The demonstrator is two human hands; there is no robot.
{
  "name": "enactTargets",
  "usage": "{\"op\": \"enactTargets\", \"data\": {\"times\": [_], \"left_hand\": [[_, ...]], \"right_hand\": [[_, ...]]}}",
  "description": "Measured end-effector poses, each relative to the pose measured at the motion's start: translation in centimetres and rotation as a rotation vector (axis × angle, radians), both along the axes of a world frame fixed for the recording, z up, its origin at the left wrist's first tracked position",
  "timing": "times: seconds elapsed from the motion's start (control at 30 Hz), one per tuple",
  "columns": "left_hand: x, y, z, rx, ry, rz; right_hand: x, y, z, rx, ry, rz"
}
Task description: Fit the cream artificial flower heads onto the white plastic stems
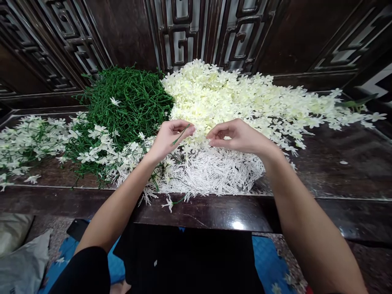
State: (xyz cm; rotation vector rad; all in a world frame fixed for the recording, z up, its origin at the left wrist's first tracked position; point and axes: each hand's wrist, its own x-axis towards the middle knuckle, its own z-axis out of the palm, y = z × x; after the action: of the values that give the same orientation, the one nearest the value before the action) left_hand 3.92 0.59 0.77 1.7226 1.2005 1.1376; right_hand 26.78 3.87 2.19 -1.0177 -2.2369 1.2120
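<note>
My left hand (171, 136) is closed in a pinch on a thin green plastic stem (180, 135), which slants across the fingers. To its right, my right hand (234, 136) is curled with thumb and fingertips close together at the edge of the pale yellow-white artificial flower heads (211, 94). Whatever its fingertips hold, if anything, is too small to make out. Just below both hands lies a pile of thin white sticks (214, 173). Behind my left hand rises a heap of green stems (128, 102).
Flowers joined to green stems (36, 136) spread over the left of the dark wooden bench (337, 175). One stemmed flower (169, 203) lies at the front edge. A carved wooden backrest (131, 28) stands behind. Pale bags (24, 253) and blue material (269, 261) are below.
</note>
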Motion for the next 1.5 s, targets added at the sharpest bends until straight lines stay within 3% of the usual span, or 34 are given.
{"op": "enactTargets", "data": {"times": [0.13,0.3,0.47,0.77,1.0,1.27,1.5], "left_hand": [[0.0,0.0,0.2,-0.062,-0.045,0.004],[0.0,-0.2,0.4,-0.15,-0.097,-0.013],[0.1,-0.1,0.1,-0.149,-0.113,-0.036],[0.4,-0.1,0.2,-0.174,-0.143,-0.023],[0.2,0.2,0.1,-0.065,-0.029,-0.036],[0.0,0.3,-0.1,0.001,-0.03,-0.011],[0.1,0.5,-0.3,-0.033,-0.069,-0.039]], "right_hand": [[-0.4,0.0,-0.5,0.075,0.155,-0.058],[-1.2,-0.7,-0.2,0.025,0.36,-0.18],[-2.1,-1.2,-0.4,0.057,0.419,-0.217],[-3.1,-1.6,-1.3,0.135,0.411,-0.279],[-3.5,-1.7,-1.5,0.151,0.428,-0.271],[-3.1,-1.6,-1.1,0.197,0.354,-0.286],[-3.7,-1.8,-1.6,0.191,0.387,-0.302]]}}
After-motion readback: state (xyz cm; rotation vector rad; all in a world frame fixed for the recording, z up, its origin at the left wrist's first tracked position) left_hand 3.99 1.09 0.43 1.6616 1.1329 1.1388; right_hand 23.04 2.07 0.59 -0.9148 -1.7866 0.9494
